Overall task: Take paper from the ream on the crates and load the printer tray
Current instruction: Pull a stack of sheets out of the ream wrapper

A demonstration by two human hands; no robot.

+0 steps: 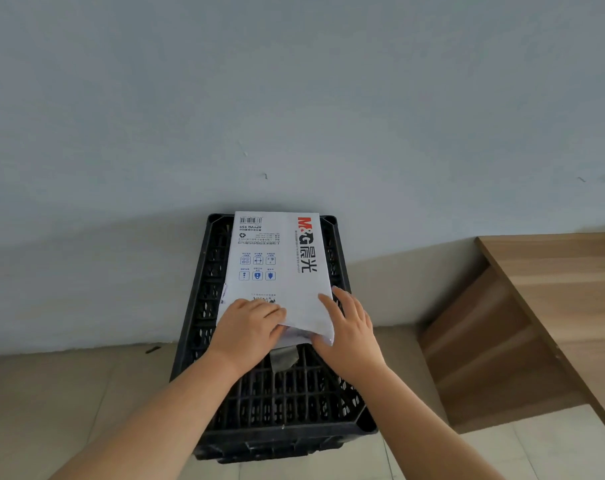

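A white-wrapped paper ream (277,265) with red and black print lies flat on a black plastic crate (280,396) that stands against the wall. My left hand (249,327) rests on the ream's near end, its fingers curled over the open flap of the wrapper. My right hand (349,323) lies at the ream's near right corner, fingers spread along the edge and thumb under the torn wrapper. White sheets show at the opened near end between both hands. No printer is in view.
A wooden desk (557,278) with a side panel stands to the right of the crate. A pale grey wall (294,98) fills the upper view. Beige floor tiles (69,410) lie left of and in front of the crate.
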